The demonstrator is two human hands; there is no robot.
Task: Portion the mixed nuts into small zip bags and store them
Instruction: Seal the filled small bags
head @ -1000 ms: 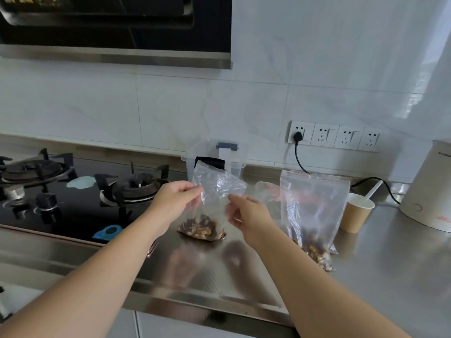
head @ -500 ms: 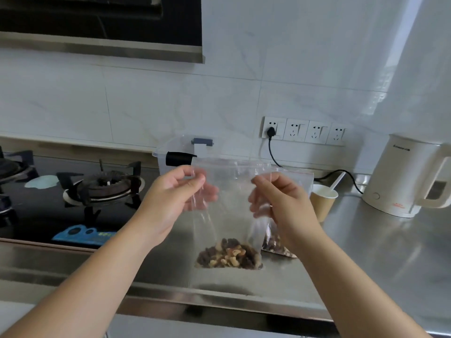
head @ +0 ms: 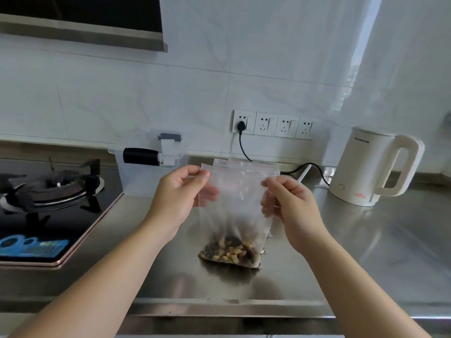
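A second clear zip bag stood almost wholly hidden behind the held clear zip bag (only its red-lined top edge showed). The black gas hob was cut off by the left edge. The white kettle's small print was unreadable.

Head-height view, forward-down, close over counter

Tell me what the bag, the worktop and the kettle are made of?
Zip bag: thin clear plastic, see-through and creased, nuts visible inside. Worktop: likely brushed stainless steel, grey with dull reflections. Kettle: matte cream shell, probably plastic.
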